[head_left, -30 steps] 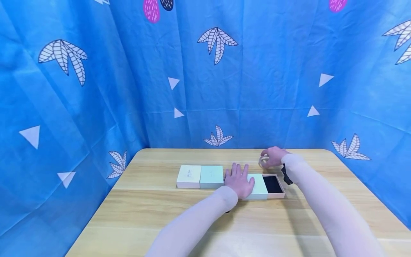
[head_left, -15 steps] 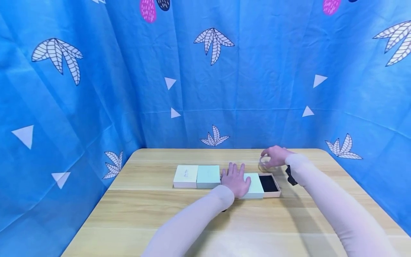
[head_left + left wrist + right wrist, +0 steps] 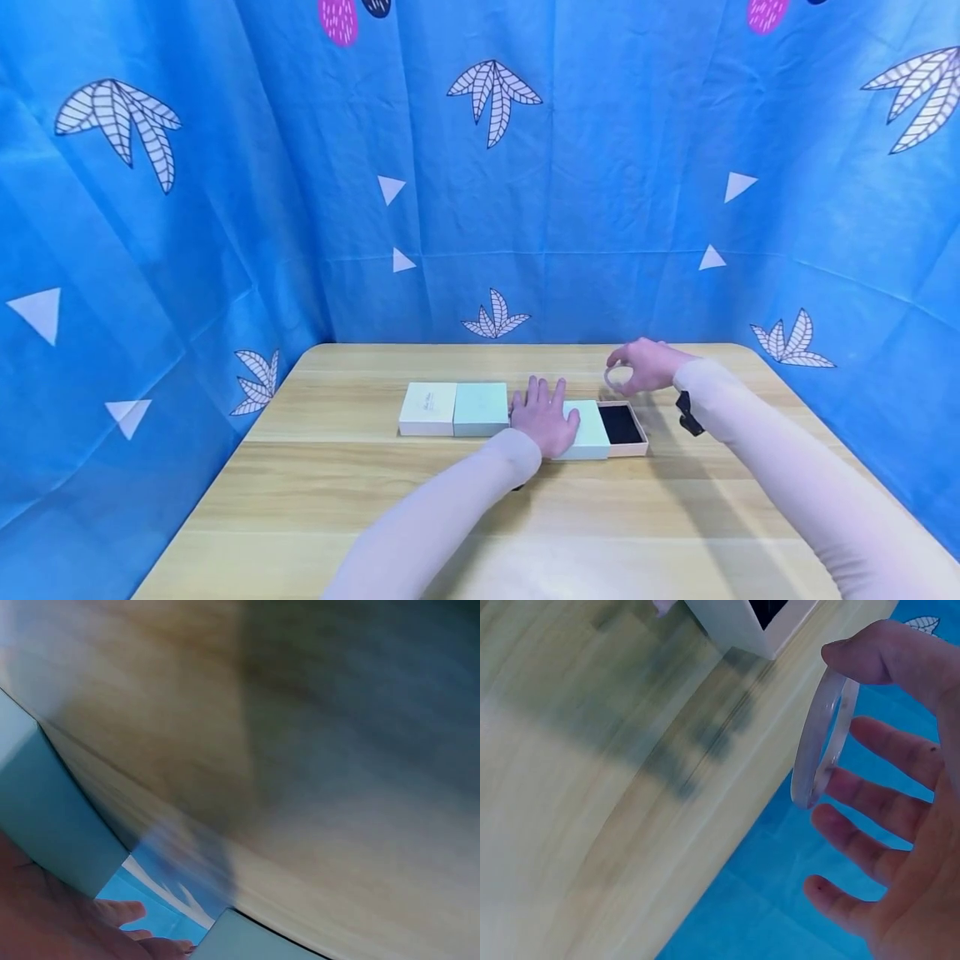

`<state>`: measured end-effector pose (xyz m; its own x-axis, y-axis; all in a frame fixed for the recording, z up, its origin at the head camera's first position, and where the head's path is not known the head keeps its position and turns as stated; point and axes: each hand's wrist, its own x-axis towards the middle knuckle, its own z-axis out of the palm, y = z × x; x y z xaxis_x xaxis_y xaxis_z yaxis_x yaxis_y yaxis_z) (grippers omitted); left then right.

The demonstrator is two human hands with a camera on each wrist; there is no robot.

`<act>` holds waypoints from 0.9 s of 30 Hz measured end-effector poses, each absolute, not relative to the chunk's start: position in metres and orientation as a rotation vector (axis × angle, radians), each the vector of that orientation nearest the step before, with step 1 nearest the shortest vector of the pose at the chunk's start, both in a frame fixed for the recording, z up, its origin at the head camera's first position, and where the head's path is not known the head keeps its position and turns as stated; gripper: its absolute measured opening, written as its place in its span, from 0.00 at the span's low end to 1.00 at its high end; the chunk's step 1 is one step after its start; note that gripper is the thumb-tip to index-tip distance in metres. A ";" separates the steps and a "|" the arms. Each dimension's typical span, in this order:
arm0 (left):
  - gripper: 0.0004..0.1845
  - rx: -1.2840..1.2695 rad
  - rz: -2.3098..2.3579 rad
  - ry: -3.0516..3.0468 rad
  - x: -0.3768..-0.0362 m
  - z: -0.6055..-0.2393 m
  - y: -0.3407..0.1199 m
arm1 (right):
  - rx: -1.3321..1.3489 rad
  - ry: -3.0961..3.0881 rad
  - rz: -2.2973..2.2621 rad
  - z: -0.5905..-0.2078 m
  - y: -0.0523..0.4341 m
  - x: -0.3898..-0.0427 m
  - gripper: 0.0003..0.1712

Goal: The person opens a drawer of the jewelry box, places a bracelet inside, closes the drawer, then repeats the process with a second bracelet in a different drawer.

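Note:
My left hand [image 3: 543,417] lies flat, fingers straight, on the mint sleeve [image 3: 590,430] of a sliding box. The box's pink drawer [image 3: 622,424], lined in black, is pulled out to the right. My right hand [image 3: 637,367] hovers just behind that drawer and pinches a translucent white bangle [image 3: 617,377] between thumb and fingers. In the right wrist view the bangle [image 3: 821,742] stands on edge in the right hand [image 3: 900,825], above the table, with a corner of the box [image 3: 742,622] at the top. The left wrist view is blurred and shows a mint box side [image 3: 45,810].
A white box [image 3: 427,408] and a mint box [image 3: 482,408] lie side by side to the left of my left hand. All stand on a light wooden table [image 3: 450,500]. Blue patterned cloth [image 3: 225,208] hangs around its back and sides.
The head view has drifted. My right hand with the bangle has shifted slightly to the right relative to the box. The left hand stays flat on the sleeve.

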<state>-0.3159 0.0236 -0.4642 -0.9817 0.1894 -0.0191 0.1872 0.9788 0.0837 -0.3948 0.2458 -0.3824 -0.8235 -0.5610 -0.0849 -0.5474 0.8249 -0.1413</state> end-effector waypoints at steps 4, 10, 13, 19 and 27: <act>0.37 0.304 0.129 3.106 -0.315 -0.462 0.023 | -0.909 2.874 -0.171 -0.377 0.245 -0.387 0.26; 0.37 0.315 0.139 3.115 -0.311 -0.458 0.022 | -0.962 2.864 -0.168 -0.376 0.244 -0.376 0.25; 0.37 0.316 0.134 3.114 -0.310 -0.458 0.021 | -0.987 2.882 -0.148 -0.378 0.242 -0.371 0.27; 0.37 0.307 0.129 3.122 -0.313 -0.461 0.021 | -0.982 2.874 -0.132 -0.378 0.241 -0.362 0.27; 0.37 0.301 0.150 3.120 -0.317 -0.468 0.022 | -1.022 2.854 -0.090 -0.380 0.241 -0.350 0.29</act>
